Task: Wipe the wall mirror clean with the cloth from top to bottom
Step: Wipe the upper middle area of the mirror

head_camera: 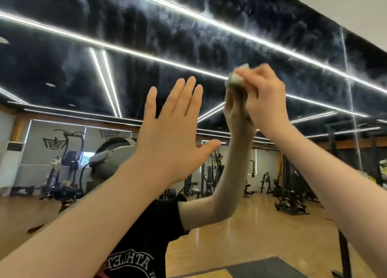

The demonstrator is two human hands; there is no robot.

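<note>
I take the wall mirror [188,47] as my landmark: it fills nearly everything ahead of me, running wide from side to side, with its top edge slanting up at the right where it meets the pale wall. Cloudy, streaky haze covers its upper band, above both hands; the lower part, reflecting a gym floor and machines, looks clearer. A vertical seam crosses the glass to the right of my hands.

My left hand [169,143] is spread flat and holds nothing, fingers splayed, palm toward the glass at about mid-height; I cannot tell for certain that it touches.

My right hand [263,101] is higher and further right on the mirror, fingers curled tight around the cloth [235,78], a small grey wad poking out at the fingertips and pressed against or just off the glass, meeting its own reflection there.

What the next stroke turns on, as I judge it: the hazy band lies mostly above and to the left of the cloth, so the right hand, already carrying it and nearer the top, is the one to reach upward first, then drag downward.
</note>
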